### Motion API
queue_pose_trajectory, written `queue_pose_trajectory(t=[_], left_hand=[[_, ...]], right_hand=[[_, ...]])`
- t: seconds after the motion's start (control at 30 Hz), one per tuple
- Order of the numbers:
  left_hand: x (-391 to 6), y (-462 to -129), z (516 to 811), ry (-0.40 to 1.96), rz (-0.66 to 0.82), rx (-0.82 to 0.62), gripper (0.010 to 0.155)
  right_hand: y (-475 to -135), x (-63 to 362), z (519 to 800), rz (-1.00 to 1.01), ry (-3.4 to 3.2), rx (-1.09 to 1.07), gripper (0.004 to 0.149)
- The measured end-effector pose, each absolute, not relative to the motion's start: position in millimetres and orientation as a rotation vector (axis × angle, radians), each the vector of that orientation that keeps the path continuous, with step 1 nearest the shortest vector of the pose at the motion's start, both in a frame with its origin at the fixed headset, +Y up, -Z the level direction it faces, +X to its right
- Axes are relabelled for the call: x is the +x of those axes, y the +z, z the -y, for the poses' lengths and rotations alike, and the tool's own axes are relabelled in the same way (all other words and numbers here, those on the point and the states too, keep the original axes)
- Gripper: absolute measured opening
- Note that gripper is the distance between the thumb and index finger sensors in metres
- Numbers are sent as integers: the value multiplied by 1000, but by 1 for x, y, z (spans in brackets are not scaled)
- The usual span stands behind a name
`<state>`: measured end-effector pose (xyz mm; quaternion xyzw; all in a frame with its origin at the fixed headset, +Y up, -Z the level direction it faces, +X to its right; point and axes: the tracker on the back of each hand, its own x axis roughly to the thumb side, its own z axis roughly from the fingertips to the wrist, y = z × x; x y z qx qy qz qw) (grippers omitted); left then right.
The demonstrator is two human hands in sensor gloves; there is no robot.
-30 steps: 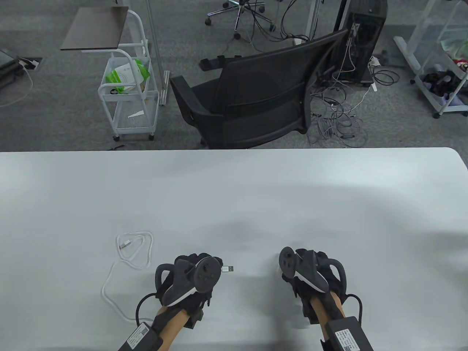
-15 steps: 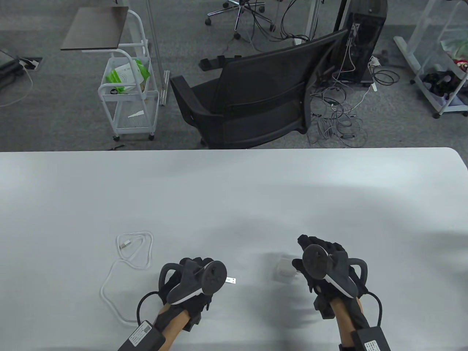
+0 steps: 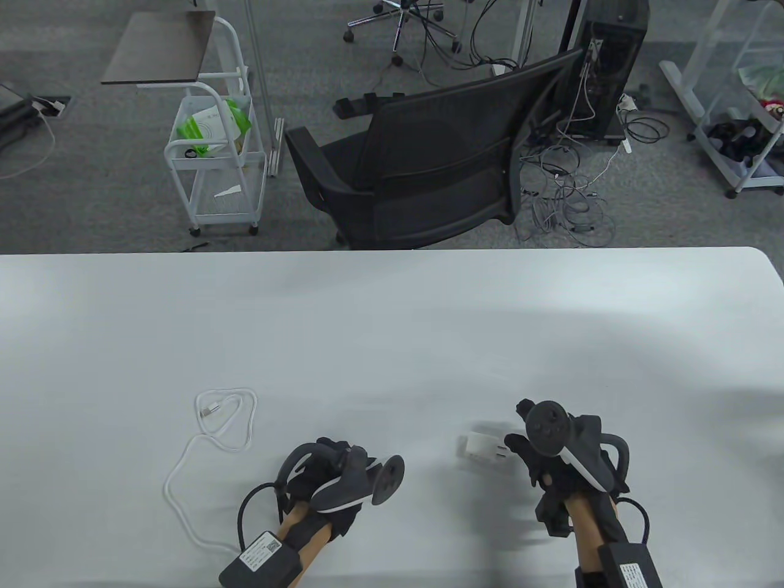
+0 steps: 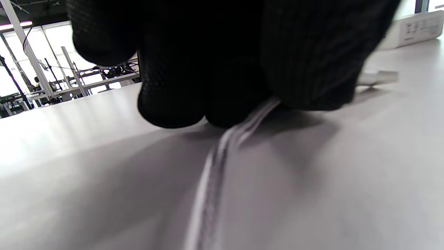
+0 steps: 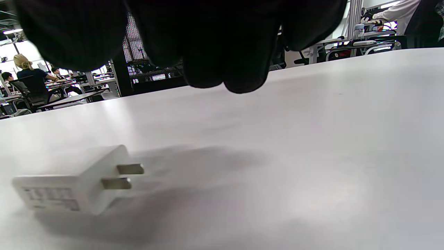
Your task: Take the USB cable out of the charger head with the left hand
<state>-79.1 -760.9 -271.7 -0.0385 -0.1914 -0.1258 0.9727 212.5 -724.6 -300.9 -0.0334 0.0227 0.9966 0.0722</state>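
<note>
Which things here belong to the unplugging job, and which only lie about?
Job:
- white USB cable, on the table
- white square charger head, lying apart
- left hand, right hand

Lying about:
- black mesh office chair
- white wire trolley
- tangled floor cables

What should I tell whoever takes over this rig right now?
Left hand: fingers closed on the white cable near its plug, low over the table.
Right hand: holds nothing; the charger lies on the table beside it, prongs showing.
Done: the cable is out of the charger; a bare gap separates them.
Left: set the cable down. Its far end lies looped to the left.
</note>
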Motion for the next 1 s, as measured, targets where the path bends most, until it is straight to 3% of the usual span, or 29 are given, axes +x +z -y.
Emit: queue_pose_trajectory(t=[0.23, 0.47, 0.77, 1.0], left_hand=[[-78, -271, 762, -279, 382, -70, 45], [-100, -274, 739, -137, 285, -15, 63], [-159, -274, 687, 56, 76, 290, 71], [-171, -278, 696, -13, 31, 277, 75]], right_hand=[[-301, 212, 725, -58, 2999, -94, 66], [-300, 216, 719, 7, 2992, -126, 67], [-295, 216, 700, 430, 3132, -220, 70], [-296, 212, 703, 559, 3299, -252, 73]])
